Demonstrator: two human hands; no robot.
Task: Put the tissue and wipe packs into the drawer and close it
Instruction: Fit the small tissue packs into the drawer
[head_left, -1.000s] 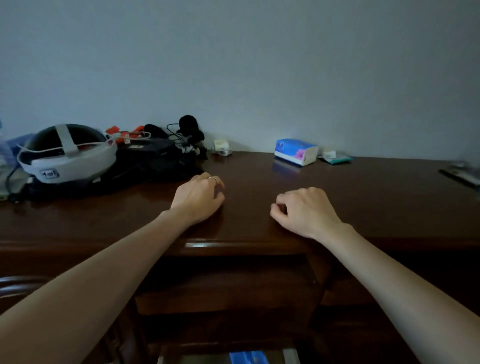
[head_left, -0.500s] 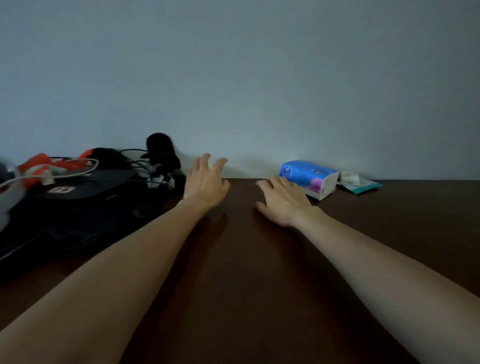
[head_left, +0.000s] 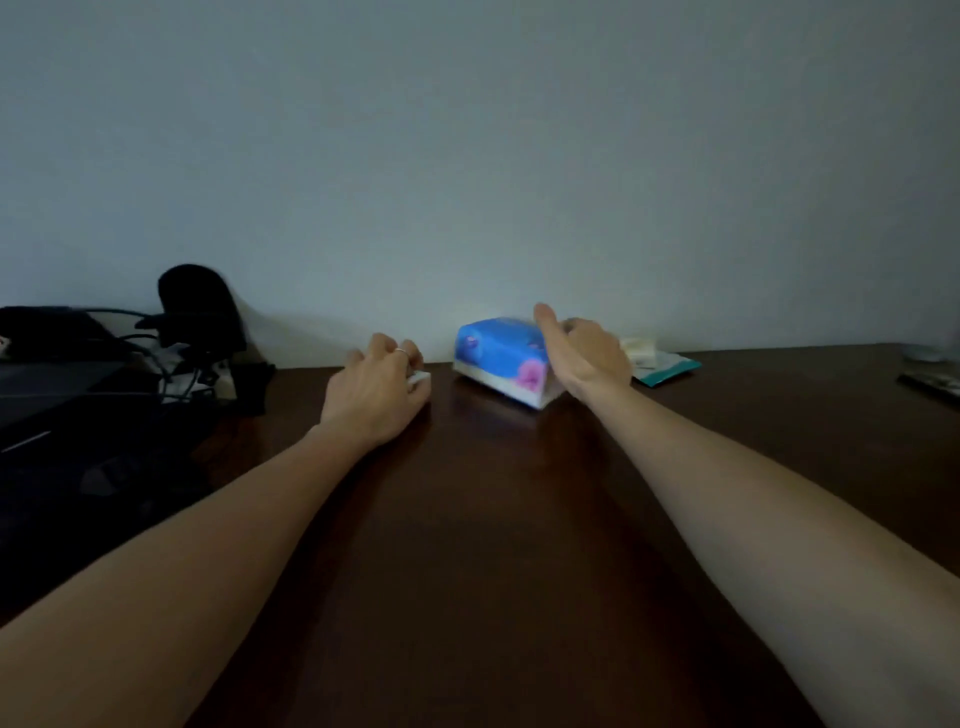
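A blue tissue pack (head_left: 496, 358) with a pink flower and a white bottom lies near the wall on the dark wooden desk top (head_left: 493, 519). My right hand (head_left: 587, 358) grips its right end, thumb over the top and fingers behind it. My left hand (head_left: 376, 395) is curled over a small white pack (head_left: 420, 378), of which only a corner shows at the fingertips. Behind my right hand lie a teal wipe pack (head_left: 672, 368) and a small pale pack (head_left: 640, 347). The drawer is out of view.
A black bag (head_left: 62, 395) with cables and a black rounded object (head_left: 200, 306) crowd the left side. A dark flat device (head_left: 932, 385) lies at the far right edge. The wall stands right behind the packs.
Both hands reached further toward the wall. My right hand closed round the blue tissue pack. My left hand's fingers curled down over the small white pack. The view moved forward.
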